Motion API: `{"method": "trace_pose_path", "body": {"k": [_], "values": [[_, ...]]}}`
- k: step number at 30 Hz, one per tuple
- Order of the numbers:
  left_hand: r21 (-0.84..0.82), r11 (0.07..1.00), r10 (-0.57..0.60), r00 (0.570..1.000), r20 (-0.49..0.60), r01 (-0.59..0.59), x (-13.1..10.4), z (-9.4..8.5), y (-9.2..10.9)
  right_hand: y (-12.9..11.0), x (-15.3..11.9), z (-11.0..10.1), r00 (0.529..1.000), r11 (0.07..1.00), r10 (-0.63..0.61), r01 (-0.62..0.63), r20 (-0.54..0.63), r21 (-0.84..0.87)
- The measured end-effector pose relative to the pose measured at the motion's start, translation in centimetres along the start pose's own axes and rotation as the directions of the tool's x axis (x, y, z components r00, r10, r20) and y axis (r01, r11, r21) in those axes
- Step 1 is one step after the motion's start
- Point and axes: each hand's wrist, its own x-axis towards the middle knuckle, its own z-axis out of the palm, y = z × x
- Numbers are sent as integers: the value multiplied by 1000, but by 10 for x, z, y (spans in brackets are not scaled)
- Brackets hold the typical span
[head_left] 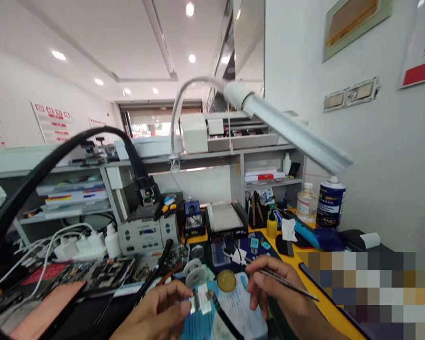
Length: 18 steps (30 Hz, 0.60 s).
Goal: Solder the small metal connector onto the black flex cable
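Between its thumb and fingers, my left hand pinches a small white-and-metal part at the bottom centre. A black strip runs from beside this part toward the bottom edge. My right hand grips thin metal tweezers, whose tips point up and left above the work area. A round tin of amber paste lies between the hands, on a blue and white packet. Just behind my left fingers is a spool of wire.
Circuit boards and a copper-coloured plate lie at the left. Behind stand a grey soldering station, a yellow bottle and a blue spray can. A black flexible arm arches at the left; a lamp hangs above.
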Motion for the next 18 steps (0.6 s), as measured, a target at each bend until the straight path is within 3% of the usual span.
{"method": "trace_pose_path", "body": {"k": [6,12,18], "values": [[136,988,-63,997,-55,69,-10,4,13,-5,1,-4,998,994,-58,60,22,-91],[223,972,-34,983,-180,75,-11,12,8,-7,2,-3,999,992,-51,52,9,-116],[364,918,-50,958,-281,155,-7,17,-1,-9,2,-2,1000,990,-16,14,-15,-138]]}}
